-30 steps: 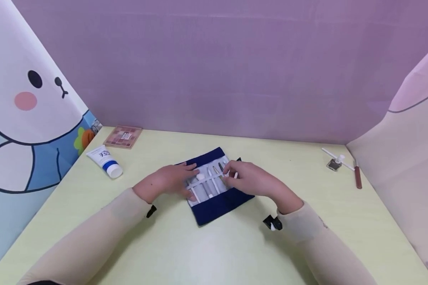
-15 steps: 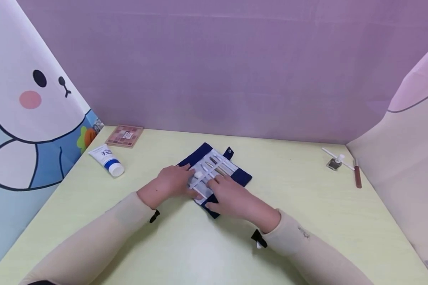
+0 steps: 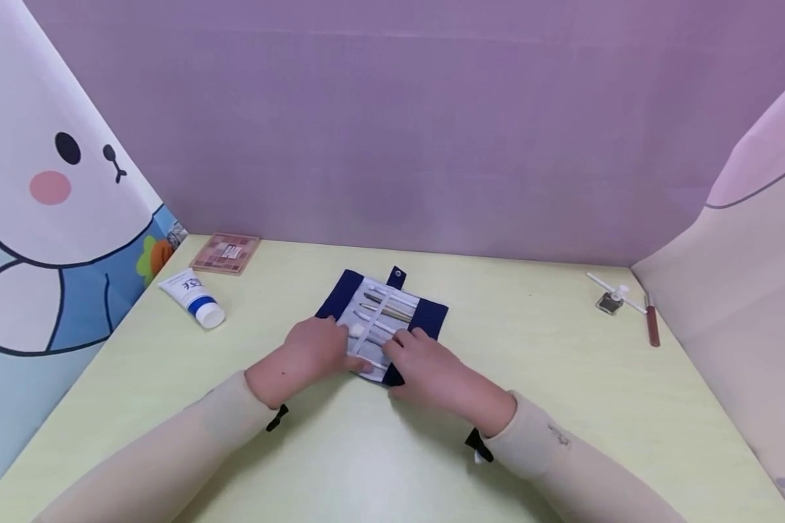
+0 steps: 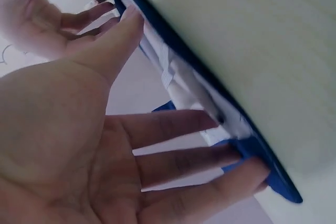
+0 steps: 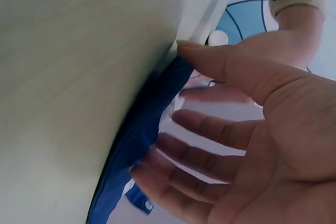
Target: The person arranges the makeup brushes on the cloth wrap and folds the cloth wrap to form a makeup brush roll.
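Observation:
A navy blue fabric roll-up pouch [image 3: 432, 317] lies unrolled on the pale yellow table [image 3: 549, 378], its light inner panel holding several slim white and metal tools [image 3: 387, 309] under an elastic band. My left hand [image 3: 314, 351] lies flat on the pouch's near left edge, fingers straight. My right hand [image 3: 425, 367] rests on the near right edge, fingers extended over the tools. The left wrist view shows straight fingers [image 4: 189, 161] against the blue cloth [image 4: 283, 187]. The right wrist view shows spread fingers [image 5: 210, 135] touching the pouch's edge [image 5: 136, 145].
A white and blue tube [image 3: 192, 296] and an eyeshadow palette [image 3: 225, 252] sit at the back left. A small bottle [image 3: 611, 299], a white stick [image 3: 602, 283] and a brown pencil [image 3: 652, 325] lie at the back right. Purple and cartoon-print backdrops wall in the table.
The pouch has been turned and drawn nearer, its snap tab now pointing away. My right hand moved from the tools' far end to the near right edge. My left hand stayed on the left side.

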`<action>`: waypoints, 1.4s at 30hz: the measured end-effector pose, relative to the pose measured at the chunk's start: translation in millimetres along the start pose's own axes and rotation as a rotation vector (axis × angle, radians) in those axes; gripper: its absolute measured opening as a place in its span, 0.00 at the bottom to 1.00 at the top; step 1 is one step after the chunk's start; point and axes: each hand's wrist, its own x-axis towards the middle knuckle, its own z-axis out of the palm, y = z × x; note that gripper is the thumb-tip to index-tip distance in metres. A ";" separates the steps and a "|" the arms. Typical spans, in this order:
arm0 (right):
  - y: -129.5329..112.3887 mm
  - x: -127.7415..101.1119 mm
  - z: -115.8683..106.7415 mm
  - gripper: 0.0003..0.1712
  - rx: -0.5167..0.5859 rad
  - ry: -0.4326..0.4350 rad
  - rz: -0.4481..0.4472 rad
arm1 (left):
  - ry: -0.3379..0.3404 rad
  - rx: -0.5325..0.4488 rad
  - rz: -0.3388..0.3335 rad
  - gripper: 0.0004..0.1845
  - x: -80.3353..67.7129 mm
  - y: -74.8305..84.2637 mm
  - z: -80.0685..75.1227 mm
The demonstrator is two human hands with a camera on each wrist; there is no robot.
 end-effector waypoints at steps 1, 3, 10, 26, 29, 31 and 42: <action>2.3 -0.5 0.3 0.34 0.015 -0.001 -0.005 | -0.001 -0.007 0.014 0.41 -1.9 -1.5 0.0; 7.2 -2.0 0.9 0.34 0.050 -0.005 -0.012 | -0.003 -0.031 0.052 0.37 -6.3 -4.9 -0.7; 24.3 -7.1 -2.7 0.31 0.156 -0.011 -0.026 | -0.031 -0.079 0.213 0.35 -20.4 -19.3 -8.1; 54.2 -20.2 -2.3 0.23 0.132 0.060 -0.152 | -0.025 -0.182 0.459 0.19 -22.4 -48.6 4.7; 55.3 -20.8 -1.7 0.20 0.100 0.080 -0.181 | -0.016 -0.181 0.487 0.17 -20.5 -51.3 5.5; 56.0 -21.2 -0.9 0.17 0.072 0.103 -0.210 | -0.013 -0.191 0.495 0.15 -19.8 -52.7 5.3; 60.0 -25.9 -9.2 0.14 0.156 0.054 -0.199 | -0.036 -0.349 0.472 0.17 -20.1 -62.8 4.5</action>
